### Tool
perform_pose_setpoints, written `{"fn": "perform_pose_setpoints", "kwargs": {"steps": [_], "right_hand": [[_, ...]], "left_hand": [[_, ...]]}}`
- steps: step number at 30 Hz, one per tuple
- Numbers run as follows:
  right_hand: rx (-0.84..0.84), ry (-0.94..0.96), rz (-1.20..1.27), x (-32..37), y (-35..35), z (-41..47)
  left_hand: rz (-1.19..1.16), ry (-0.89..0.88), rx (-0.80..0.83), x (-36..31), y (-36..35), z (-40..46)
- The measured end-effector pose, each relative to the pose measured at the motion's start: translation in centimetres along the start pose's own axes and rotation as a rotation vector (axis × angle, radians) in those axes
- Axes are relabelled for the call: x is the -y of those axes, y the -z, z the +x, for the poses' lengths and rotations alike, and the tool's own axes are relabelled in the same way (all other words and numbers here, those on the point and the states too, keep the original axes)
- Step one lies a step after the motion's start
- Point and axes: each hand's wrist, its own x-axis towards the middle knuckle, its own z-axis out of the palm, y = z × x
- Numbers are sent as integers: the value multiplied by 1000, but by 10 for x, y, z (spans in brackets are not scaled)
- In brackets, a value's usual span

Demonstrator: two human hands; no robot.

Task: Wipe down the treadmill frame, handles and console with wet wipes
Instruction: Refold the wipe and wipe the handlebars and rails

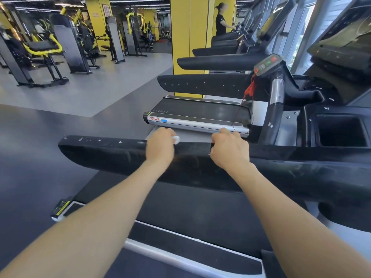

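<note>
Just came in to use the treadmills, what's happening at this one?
A person is cleaning it. Both hands are on the black handrail: the left hand holds a white wipe against its top, and the right hand grips the rail beside it. The console further along is not being touched.
</note>
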Motion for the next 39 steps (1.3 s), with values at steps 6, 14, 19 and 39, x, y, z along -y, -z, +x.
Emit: {"fn": "perform_pose_setpoints", "kwargs": {"steps": [6, 14, 19, 39], "right_hand": [[26, 20, 12, -3, 3, -1], [42, 48, 50, -7, 5, -2], [12, 47, 37, -8, 3, -2], [-15, -301, 101, 113, -18, 11]], "left_hand": [[-146, -318, 56, -36, -23, -28], [56, -154, 9, 28, 3, -14], [-30, -125, -75, -6, -11, -29], [-70, -709, 160, 103, 23, 12]]}}
